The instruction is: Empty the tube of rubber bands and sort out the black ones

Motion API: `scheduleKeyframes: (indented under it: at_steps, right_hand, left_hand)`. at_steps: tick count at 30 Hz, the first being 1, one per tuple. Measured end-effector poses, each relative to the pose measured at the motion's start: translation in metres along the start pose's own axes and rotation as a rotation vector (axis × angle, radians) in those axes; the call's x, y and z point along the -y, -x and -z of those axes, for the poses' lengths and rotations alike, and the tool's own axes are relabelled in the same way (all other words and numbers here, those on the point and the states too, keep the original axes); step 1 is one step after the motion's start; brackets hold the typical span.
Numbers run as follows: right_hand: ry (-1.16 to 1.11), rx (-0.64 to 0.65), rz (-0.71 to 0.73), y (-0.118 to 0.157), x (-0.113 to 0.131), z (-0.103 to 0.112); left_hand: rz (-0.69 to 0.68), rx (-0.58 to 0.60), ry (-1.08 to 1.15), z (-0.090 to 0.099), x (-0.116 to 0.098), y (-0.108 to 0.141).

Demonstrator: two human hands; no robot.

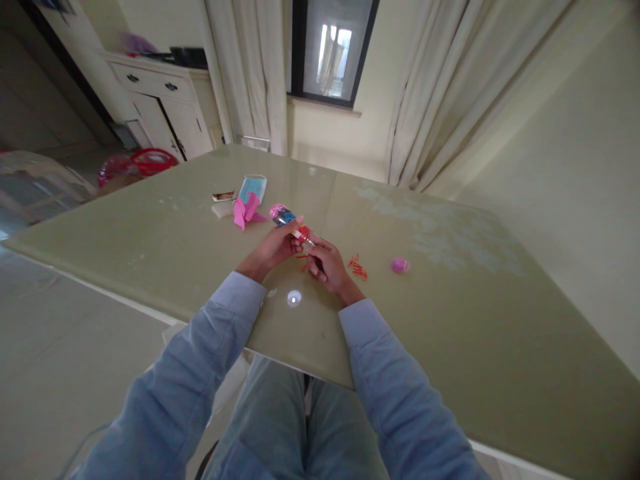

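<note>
Over the table, my left hand [281,245] is wrapped around a small slim colourful tube [286,216], pink at its far end, then dark and blue, with red and yellow towards me. My right hand [326,265] has its fingers closed at the near red end of it, where a thin clear or shiny part shows. What exactly this tube is, I cannot make out. Beneath and between the hands lie a few thin red pieces [304,264]. More short red pieces [358,268] lie in a loose pile right of my right hand. Farther right sits a small pink-purple lump [400,265].
Left beyond my hands are a blue face mask [253,188], folded pink paper [247,209], a whitish block [222,210] and a small brown packet [223,196]. The glossy table [450,347] has its near edge at my lap. A cabinet [165,100] stands back left.
</note>
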State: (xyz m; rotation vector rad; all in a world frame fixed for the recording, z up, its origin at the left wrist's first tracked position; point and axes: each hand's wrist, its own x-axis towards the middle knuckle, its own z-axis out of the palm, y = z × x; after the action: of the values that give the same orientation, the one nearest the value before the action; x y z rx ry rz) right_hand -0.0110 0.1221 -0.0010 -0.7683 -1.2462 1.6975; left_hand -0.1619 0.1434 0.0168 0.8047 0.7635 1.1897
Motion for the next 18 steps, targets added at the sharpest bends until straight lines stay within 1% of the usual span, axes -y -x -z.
scheduleKeyframes:
  at_steps: [5, 10, 12, 15, 18]
  right_hand:
    - [-0.050, -0.039, 0.018, 0.0007, 0.0017, -0.0018]
    - [-0.154, -0.089, -0.004, -0.0023, 0.0005, -0.0011]
    - [-0.177, -0.116, -0.012, -0.0030, -0.0010, -0.0012]
    - [-0.155, -0.153, -0.025, -0.0017, -0.0023, -0.0028]
    - [-0.110, -0.148, -0.051, 0.0011, -0.0003, -0.0041]
  left_hand:
    - [0.004, -0.017, 0.001, 0.0020, -0.0019, -0.0008]
    - [0.012, -0.069, 0.002, 0.0009, -0.0053, 0.0002]
    - [0.010, -0.073, -0.007, -0.0003, -0.0063, 0.0008]
    - [0.015, -0.054, -0.019, -0.0021, -0.0066, 0.0013]
    - [0.034, -0.042, -0.026, -0.0027, -0.0058, 0.0015]
